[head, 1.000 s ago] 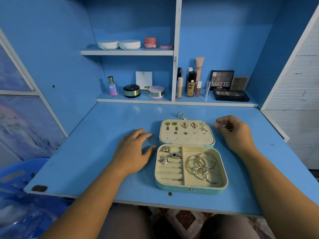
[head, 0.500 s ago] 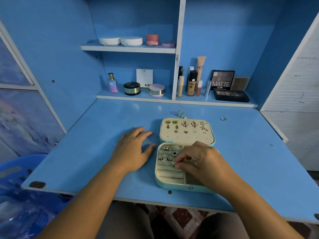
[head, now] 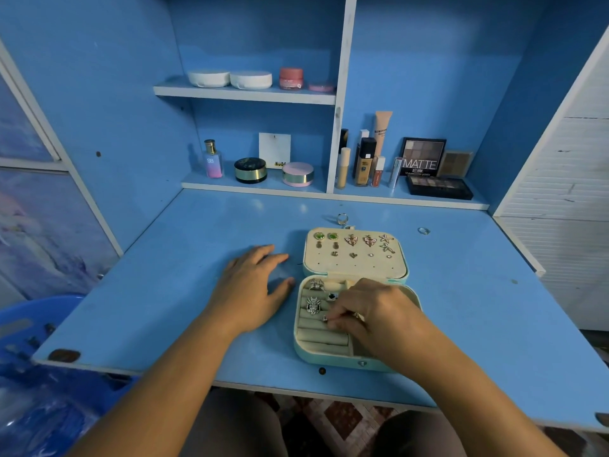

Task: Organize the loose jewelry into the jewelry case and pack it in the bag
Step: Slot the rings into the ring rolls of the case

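The light-blue jewelry case (head: pixel 329 359) lies open on the blue desk (head: pixel 164 291), its cream lid (head: pixel 354 253) studded with several earrings. My right hand (head: pixel 369 311) hovers over the case's ring rolls and pinches a small ring (head: pixel 325 319) at a roll slot. Other rings sit in the rolls, among them a large silver one (head: pixel 313 305). The right compartment is hidden under that hand. My left hand (head: pixel 253 288) rests flat on the desk just left of the case. Two loose rings lie on the desk: one (head: pixel 342 218) behind the lid, another (head: pixel 423 230) at the right.
Low shelves at the back hold a perfume bottle (head: pixel 213 159), compacts (head: pixel 250 170), tubes (head: pixel 364 161) and eyeshadow palettes (head: pixel 438 187). A blue plastic chair (head: pixel 29 321) stands at the lower left. A white panel (head: pixel 566 192) borders the desk's right side.
My right hand left the far right of the desk, where it touched a ring, and came over the case's ring rolls with a ring pinched. The left hand stayed put.
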